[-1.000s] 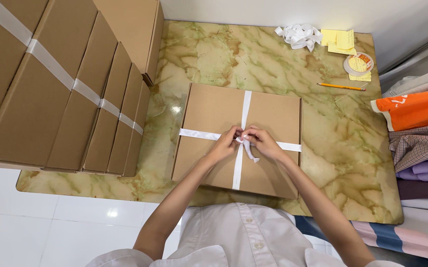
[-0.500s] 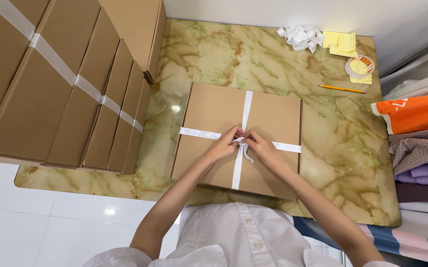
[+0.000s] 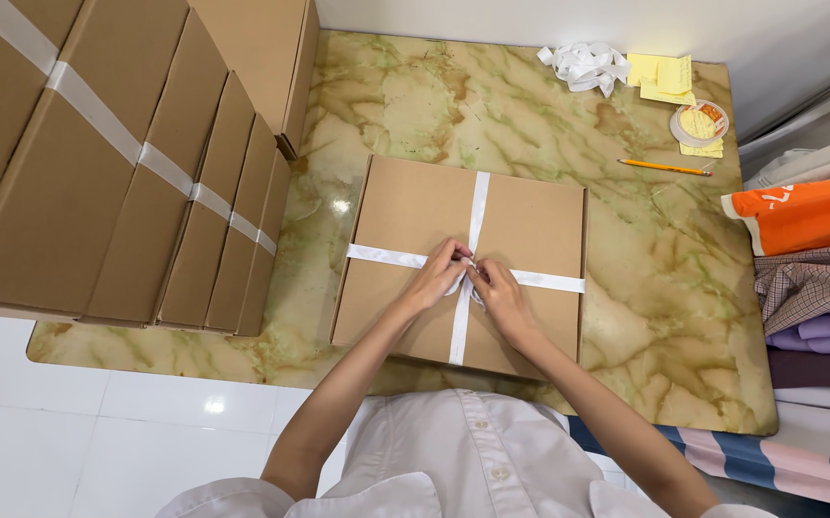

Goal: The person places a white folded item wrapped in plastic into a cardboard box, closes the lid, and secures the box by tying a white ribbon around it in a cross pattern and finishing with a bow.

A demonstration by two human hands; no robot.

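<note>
1. Two hands of ours meet at the middle of the flat cardboard box (image 3: pixel 415 221), where the two bands of the white ribbon (image 3: pixel 477 206) cross.
2. Our left hand (image 3: pixel 437 276) pinches the ribbon at the crossing, with its fingers closed together on it.
3. Our right hand (image 3: pixel 501 293) touches the left one and its fingers are also closed on the ribbon, just beside the knot.
4. We see the box lying flat on the marble table (image 3: pixel 405 96), near its front edge and in front of our white shirt (image 3: pixel 473 460).
5. On the left of the box we see a row of cardboard boxes (image 3: pixel 118 182) standing on edge, tied by a white band.
6. At the far side of the table lie a bundle of white ribbon (image 3: pixel 585 64), yellow paper notes (image 3: pixel 660 77), a tape roll (image 3: pixel 698 122) and a pencil (image 3: pixel 663 167).
7. On the right, well apart from the box, folded clothes (image 3: pixel 808 249) are stacked.
</note>
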